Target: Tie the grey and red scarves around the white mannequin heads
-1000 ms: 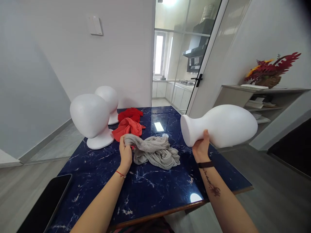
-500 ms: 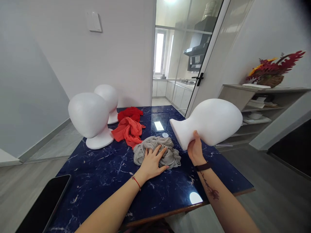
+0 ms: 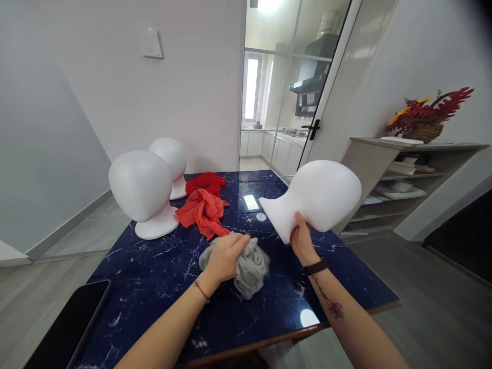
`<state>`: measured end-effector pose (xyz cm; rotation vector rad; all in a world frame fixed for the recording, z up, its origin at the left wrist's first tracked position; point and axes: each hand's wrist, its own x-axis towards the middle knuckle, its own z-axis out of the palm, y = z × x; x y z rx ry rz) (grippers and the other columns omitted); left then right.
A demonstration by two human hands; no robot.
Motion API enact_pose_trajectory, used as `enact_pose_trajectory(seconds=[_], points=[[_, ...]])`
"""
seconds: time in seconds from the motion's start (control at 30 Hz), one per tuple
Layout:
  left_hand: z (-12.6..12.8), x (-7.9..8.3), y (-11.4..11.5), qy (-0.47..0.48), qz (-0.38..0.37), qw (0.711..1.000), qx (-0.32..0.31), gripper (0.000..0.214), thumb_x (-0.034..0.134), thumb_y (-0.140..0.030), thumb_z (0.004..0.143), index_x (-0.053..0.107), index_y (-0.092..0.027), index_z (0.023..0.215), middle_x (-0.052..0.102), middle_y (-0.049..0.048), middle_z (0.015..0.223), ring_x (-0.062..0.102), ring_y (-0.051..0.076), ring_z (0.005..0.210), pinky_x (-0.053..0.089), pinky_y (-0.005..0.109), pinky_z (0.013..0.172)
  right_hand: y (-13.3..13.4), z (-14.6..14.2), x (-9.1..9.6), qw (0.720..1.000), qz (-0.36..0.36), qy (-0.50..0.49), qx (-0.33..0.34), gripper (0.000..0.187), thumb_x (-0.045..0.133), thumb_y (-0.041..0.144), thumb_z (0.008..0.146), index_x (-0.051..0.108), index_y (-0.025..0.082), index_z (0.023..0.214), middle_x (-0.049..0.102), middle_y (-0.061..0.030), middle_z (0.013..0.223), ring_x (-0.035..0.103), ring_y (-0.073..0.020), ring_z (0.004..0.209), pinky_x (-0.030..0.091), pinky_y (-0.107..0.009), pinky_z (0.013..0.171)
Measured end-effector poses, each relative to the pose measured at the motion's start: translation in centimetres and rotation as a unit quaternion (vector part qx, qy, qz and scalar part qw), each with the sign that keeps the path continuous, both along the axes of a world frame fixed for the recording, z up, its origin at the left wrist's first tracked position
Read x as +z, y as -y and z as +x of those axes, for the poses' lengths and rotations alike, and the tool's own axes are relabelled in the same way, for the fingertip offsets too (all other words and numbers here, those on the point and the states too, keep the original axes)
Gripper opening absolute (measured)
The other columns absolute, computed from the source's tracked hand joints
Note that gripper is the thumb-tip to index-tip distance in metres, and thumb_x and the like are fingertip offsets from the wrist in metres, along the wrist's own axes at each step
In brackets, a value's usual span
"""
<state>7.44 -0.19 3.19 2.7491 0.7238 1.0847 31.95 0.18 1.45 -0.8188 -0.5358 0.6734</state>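
Head view: left hand (image 3: 225, 256) clutches crumpled grey cloth (image 3: 251, 271). Right hand (image 3: 303, 241) curls round a smooth dummy (image 3: 323, 195) near the table's (image 3: 161, 279) right edge.

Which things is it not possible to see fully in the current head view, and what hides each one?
All in the head view:
- Left hand: fingertips hidden, turned down into the grey cloth.
- Grey cloth: middle covered by that hand; its folds are blurred.
- Right hand: most fingers hidden behind the raised white form.
- Rear white form: partly hidden by the front white form.
- Phone: cut off by the bottom edge.
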Motion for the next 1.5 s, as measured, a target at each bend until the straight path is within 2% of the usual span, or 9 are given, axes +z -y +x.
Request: enact_pose_trajectory(seconds=[0.13, 0.37, 0.53, 0.8, 0.97, 1.1, 1.23, 1.37, 1.5], points=[[-4.6, 2.1, 0.1, 0.163, -0.013, 0.975, 0.152, 0.049, 0.052, -0.024, 0.079, 0.043, -0.022, 0.127, 0.060, 0.0069, 0.112, 0.058, 0.020, 0.099, 0.047, 0.032, 0.086, 0.1, -0.1, 0.2, 1.000, 0.008, -0.007, 0.006, 0.051, 0.066, 0.038, 0.074, 0.053, 0.021, 0.120, 0.060, -0.0030, 0.118, 0.055, -0.0170, 0.108, 0.046, -0.035, 0.097], [-9.6, 1.5, 3.5, -0.165, -0.219, 0.935, 0.224, 0.058, 0.041, -0.015, 0.081, 0.037, -0.029, 0.137, 0.028, 0.0088, 0.149, 0.028, 0.031, 0.135, 0.025, 0.061, 0.103, 0.2, -0.4, 0.3, 1.000, 0.015, 0.003, 0.016, 0.053, 0.066, 0.035, 0.075, 0.051, 0.022, 0.124, 0.058, -0.0030, 0.121, 0.054, -0.0175, 0.111, 0.041, -0.037, 0.102], [-8.9, -0.1, 5.4, -0.224, -0.286, 0.907, 0.214, 0.061, 0.047, -0.050, 0.083, 0.029, -0.039, 0.140, 0.017, 0.0053, 0.154, 0.010, 0.040, 0.138, 0.022, 0.067, 0.100, 0.2, -0.2, 0.0, 1.000, 0.007, 0.003, 0.021, 0.056, 0.068, 0.034, 0.073, 0.050, 0.024, 0.125, 0.057, -0.0023, 0.124, 0.052, -0.0182, 0.114, 0.041, -0.038, 0.102], [-5.7, -2.5, -1.8, -0.221, -0.221, 0.884, 0.348, 0.056, 0.043, -0.037, 0.087, 0.032, -0.030, 0.141, 0.032, 0.0090, 0.148, 0.024, 0.040, 0.134, 0.025, 0.064, 0.100, -0.2, 0.0, -0.6, 0.999, -0.012, 0.038, 0.012, 0.059, 0.069, 0.038, 0.069, 0.052, 0.020, 0.122, 0.057, -0.0048, 0.124, 0.050, -0.0215, 0.118, 0.036, -0.042, 0.105], [-5.0, -2.1, -0.3, -0.169, -0.203, 0.890, 0.372, 0.060, 0.046, -0.037, 0.086, 0.028, -0.030, 0.142, 0.023, 0.0085, 0.152, 0.015, 0.038, 0.137, 0.018, 0.071, 0.098, 0.1, -0.7, -0.9, 0.990, -0.066, 0.116, -0.039, 0.062, 0.075, 0.041, 0.058, 0.058, 0.015, 0.112, 0.060, -0.0076, 0.118, 0.049, -0.0236, 0.117, 0.026, -0.044, 0.110], [-7.4, -2.2, 4.4, -0.130, -0.182, 0.915, 0.337, 0.064, 0.048, -0.040, 0.085, 0.024, -0.032, 0.143, 0.015, 0.0077, 0.154, 0.007, 0.035, 0.140, 0.017, 0.070, 0.100, 2.2, -5.1, -0.8, 0.983, -0.069, 0.167, -0.006, 0.061, 0.077, 0.039, 0.053, 0.061, 0.016, 0.106, 0.062, -0.0076, 0.115, 0.047, -0.0227, 0.119, 0.020, -0.045, 0.112], [-11.5, -3.9, 8.2, -0.109, -0.177, 0.909, 0.361, 0.052, 0.045, -0.036, 0.086, 0.039, -0.024, 0.137, 0.033, 0.0110, 0.147, 0.021, 0.033, 0.137, 0.022, 0.064, 0.103, 5.0, -13.6, -0.9, 0.979, -0.067, 0.158, 0.113, 0.061, 0.079, 0.035, 0.049, 0.062, 0.018, 0.105, 0.068, -0.0072, 0.102, 0.053, -0.0234, 0.112, 0.031, -0.047, 0.108], [-14.1, -5.2, 9.6, -0.042, -0.188, 0.925, 0.328, 0.041, 0.043, -0.027, 0.086, 0.055, -0.012, 0.123, 0.055, 0.0165, 0.129, 0.045, 0.029, 0.124, 0.031, 0.049, 0.105, 6.1, -22.9, 0.1, 0.954, -0.039, 0.180, 0.235, 0.063, 0.079, 0.037, 0.053, 0.059, 0.018, 0.110, 0.068, -0.0081, 0.101, 0.059, -0.0233, 0.102, 0.045, -0.043, 0.096], [-14.8, -4.1, 10.2, 0.082, -0.259, 0.933, 0.237, 0.034, 0.042, -0.027, 0.086, 0.066, -0.014, 0.107, 0.066, 0.0149, 0.112, 0.060, 0.028, 0.106, 0.042, 0.042, 0.094, 5.0, -28.8, 1.5, 0.940, -0.006, 0.245, 0.239, 0.061, 0.077, 0.041, 0.058, 0.059, 0.015, 0.110, 0.068, -0.0100, 0.103, 0.060, -0.0237, 0.099, 0.047, -0.038, 0.091]])
